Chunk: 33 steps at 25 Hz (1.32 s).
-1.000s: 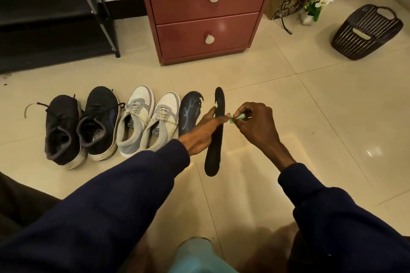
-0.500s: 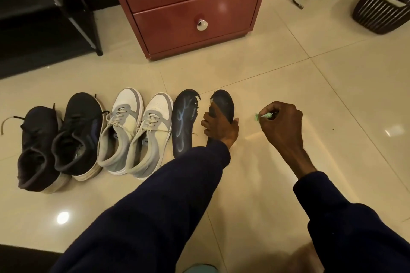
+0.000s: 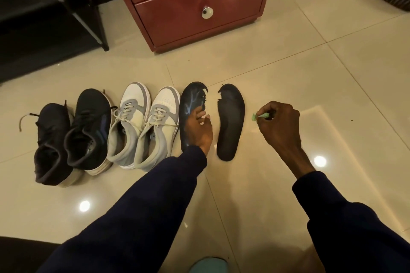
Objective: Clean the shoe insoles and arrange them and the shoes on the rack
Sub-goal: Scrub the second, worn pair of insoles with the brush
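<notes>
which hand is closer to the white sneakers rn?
Left. The left hand is on the streaked insole right beside the white sneakers. The right hand, pinching a green scrap, is beyond the second insole.

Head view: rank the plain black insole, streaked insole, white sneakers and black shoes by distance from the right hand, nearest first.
1. plain black insole, just left of the right hand, which pinches a green scrap.
2. streaked insole, next left, gripped by the left hand.
3. white sneakers, left again, mid-row.
4. black shoes, far left end.
</notes>
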### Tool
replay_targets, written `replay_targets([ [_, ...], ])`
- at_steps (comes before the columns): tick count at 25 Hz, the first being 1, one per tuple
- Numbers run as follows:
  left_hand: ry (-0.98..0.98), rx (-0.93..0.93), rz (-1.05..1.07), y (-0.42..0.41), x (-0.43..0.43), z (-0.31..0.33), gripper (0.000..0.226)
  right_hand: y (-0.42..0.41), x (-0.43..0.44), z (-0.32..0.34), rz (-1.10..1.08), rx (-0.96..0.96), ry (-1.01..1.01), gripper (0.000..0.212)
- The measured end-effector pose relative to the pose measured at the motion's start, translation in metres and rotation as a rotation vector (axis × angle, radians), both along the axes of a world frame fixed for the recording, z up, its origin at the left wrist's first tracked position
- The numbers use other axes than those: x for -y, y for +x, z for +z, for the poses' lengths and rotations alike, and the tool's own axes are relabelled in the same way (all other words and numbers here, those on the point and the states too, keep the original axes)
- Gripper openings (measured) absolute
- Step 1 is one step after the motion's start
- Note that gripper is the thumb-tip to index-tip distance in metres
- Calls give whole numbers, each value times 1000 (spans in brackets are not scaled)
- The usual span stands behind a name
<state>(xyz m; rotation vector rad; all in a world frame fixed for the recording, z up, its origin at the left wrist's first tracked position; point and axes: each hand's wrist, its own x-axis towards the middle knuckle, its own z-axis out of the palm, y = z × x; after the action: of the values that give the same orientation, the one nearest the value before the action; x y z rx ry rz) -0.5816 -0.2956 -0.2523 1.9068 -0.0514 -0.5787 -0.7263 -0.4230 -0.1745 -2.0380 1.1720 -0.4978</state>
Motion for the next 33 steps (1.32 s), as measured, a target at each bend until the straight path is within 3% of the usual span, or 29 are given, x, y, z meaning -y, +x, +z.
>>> replay_targets([
  [2,135,125,31,0,-22,-1,39,7,-5,0,21,9,11,5],
  [6,509,348,-74,-11,-44,-9,67,22,-17,6,85,50,14,8],
  [12,529,301,-121,-19,-26,-9,107,23,-21,10,131,56,-20,11],
  [15,320,102,-71,-19,-20,-4,113,21,-25,17,149,56,-20,11],
  [18,-125,-377,-23,-14,-16,17,74,22,-29,27,211,61,-2,12],
  [20,-372,-645,-120,-5,-17,42,63,26,-34,42,251,86,2,14],
  [23,-655,-878,-354,9,-23,91,66,35,-41,75,313,163,-40,14],
  [26,-831,-1033,-445,21,-25,152,52,41,-42,119,391,231,-202,16],
  [28,-848,-1077,-467,24,-24,192,39,43,-43,148,433,266,-302,18],
  [31,-815,-1025,-552,21,-30,248,64,40,-55,191,498,292,-379,20],
  [33,-771,-947,-584,16,-41,281,63,35,-65,216,538,306,-437,19],
])
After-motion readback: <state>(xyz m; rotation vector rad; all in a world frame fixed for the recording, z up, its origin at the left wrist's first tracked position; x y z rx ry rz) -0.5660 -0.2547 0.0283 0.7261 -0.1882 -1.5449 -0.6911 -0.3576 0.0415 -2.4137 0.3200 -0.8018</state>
